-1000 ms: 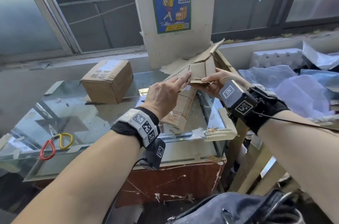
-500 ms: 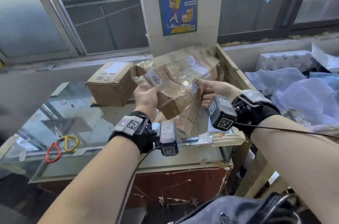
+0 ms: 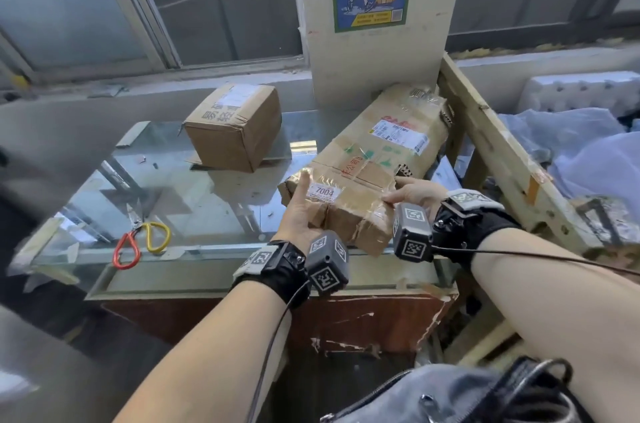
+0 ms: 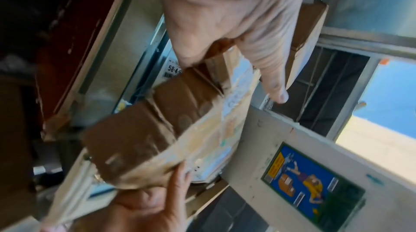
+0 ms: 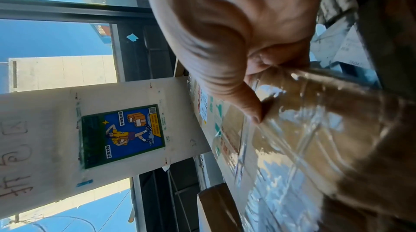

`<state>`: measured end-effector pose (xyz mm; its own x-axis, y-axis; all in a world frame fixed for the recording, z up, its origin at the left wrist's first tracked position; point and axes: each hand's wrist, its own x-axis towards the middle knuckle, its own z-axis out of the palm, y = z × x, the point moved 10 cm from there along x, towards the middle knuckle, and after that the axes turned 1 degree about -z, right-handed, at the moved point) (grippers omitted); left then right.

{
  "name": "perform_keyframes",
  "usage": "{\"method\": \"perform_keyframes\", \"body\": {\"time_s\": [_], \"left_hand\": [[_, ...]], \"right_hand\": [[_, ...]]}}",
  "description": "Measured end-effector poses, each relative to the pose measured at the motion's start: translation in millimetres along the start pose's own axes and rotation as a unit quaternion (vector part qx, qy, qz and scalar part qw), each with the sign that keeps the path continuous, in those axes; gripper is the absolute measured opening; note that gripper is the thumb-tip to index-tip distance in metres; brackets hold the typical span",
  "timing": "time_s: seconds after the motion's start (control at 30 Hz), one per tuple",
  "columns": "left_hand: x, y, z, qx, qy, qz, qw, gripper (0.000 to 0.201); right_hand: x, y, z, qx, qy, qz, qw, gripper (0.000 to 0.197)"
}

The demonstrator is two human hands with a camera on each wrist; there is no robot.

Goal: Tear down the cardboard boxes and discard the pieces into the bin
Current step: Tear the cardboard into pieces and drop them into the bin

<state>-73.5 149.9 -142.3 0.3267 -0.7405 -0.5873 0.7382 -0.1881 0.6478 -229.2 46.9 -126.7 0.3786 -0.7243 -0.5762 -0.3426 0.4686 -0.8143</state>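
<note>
A flattened cardboard box (image 3: 363,176), wrapped in shiny tape, is held between both hands above the right end of the glass counter (image 3: 194,194). Its near left corner is gripped by the left hand (image 3: 301,211), the thumb laid on top beside a white "7004" label (image 3: 325,192) and the fingers tucked beneath. Its near right edge is pinched by the right hand (image 3: 414,194), thumb on top. The far end of the box is tilted up towards the wooden frame (image 3: 498,148). A closed box (image 3: 235,128) is seen further back on the counter, and scissors (image 3: 138,242) lie well to the left.
</note>
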Motion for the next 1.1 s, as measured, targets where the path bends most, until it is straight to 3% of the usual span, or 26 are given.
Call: {"method": "perform_keyframes", "body": {"time_s": [0.17,0.2,0.27,0.3,0.4,0.5,0.63,0.73,0.8,0.87,0.93,1.0,1.1], "left_hand": [[24.3,12.5,-43.6,0.035,0.08,-0.012,0.996,0.082],[20.6,15.8,-42.0,0.076,0.07,-0.017,0.994,0.078],[20.4,26.2,-39.6,0.172,0.06,-0.008,0.983,0.043],[24.1,27.3,-36.7,0.214,0.037,-0.013,0.976,0.036],[28.9,29.7,-24.9,0.293,-0.02,-0.047,0.955,0.046],[36.8,31.3,-12.2,0.347,-0.031,-0.059,0.935,0.039],[23.9,31.2,3.6,0.375,-0.033,-0.07,0.924,0.033],[31.4,28.8,10.3,0.347,-0.026,-0.079,0.934,0.03],[44.9,29.6,11.9,0.339,-0.031,-0.072,0.938,0.031],[52.0,26.8,12.8,0.307,-0.022,-0.091,0.947,0.021],[71.7,34.6,2.6,0.32,0.013,-0.058,0.945,0.019],[93.8,44.6,-5.2,0.383,0.043,-0.009,0.923,0.047],[102.4,63.3,-14.5,0.566,0.096,0.063,0.816,0.042]], "right_hand": [[-3.1,7.7,-10.9,-0.042,0.001,0.015,0.999,0.059],[-3.6,9.4,-14.7,-0.057,0.001,0.014,0.998,0.059],[-3.8,16.3,-26.9,-0.072,0.02,0.019,0.997,0.063],[-4.7,19.6,-32.5,-0.079,0.029,0.019,0.996,0.062],[-5.7,26.7,-40.6,-0.104,0.045,0.022,0.993,0.061],[-3.0,25.0,-44.0,-0.182,0.049,0.018,0.982,0.068],[-9.7,11.6,-53.9,-0.206,0.078,-0.003,0.976,0.064],[-13.6,7.5,-55.7,-0.244,0.072,-0.001,0.967,0.064],[-15.3,5.3,-53.0,-0.309,0.07,0.006,0.949,0.066],[-14.8,3.3,-46.4,-0.369,0.065,0.012,0.927,0.068],[-14.9,0.1,-36.6,-0.412,0.059,0.013,0.909,0.069],[-14.0,-1.8,-26.6,-0.451,0.052,0.017,0.891,0.069],[-6.2,-0.2,-17.2,-0.491,0.038,0.025,0.87,0.073]]}}
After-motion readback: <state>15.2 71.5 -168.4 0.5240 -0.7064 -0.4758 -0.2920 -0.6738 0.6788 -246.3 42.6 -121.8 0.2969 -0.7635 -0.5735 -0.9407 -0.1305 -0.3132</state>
